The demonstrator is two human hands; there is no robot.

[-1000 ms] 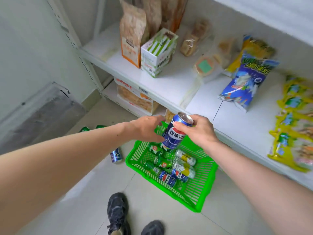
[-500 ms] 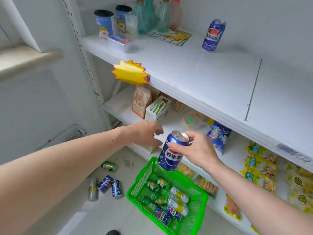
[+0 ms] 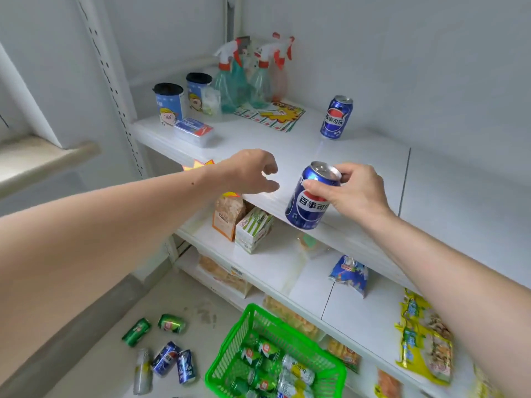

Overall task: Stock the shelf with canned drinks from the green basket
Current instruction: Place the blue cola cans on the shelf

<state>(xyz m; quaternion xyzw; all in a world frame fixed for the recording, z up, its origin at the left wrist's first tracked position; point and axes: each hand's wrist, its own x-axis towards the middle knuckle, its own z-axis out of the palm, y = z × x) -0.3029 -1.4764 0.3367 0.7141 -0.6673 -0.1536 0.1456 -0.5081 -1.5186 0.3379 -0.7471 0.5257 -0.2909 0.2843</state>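
Observation:
My right hand [image 3: 355, 191] grips a blue Pepsi can [image 3: 309, 202] near its top, tilted, over the front edge of the white upper shelf [image 3: 359, 168]. My left hand [image 3: 253, 172] hovers beside it to the left, fingers apart and holding nothing. Another blue Pepsi can [image 3: 336, 117] stands upright at the back of that shelf. The green basket [image 3: 230, 351] sits on the floor below, with several green, blue and yellow cans inside.
Two blue cups [image 3: 169, 103], spray bottles [image 3: 244, 79] and a small box [image 3: 194, 131] fill the shelf's left end. Snack bags and boxes [image 3: 253, 228] lie on the lower shelves. Several loose cans [image 3: 168, 357] lie on the floor left of the basket.
The view has swung upward from the basket to the upper shelf. My right hand has lifted the blue can from above the basket to shelf height, and my left hand rose alongside.

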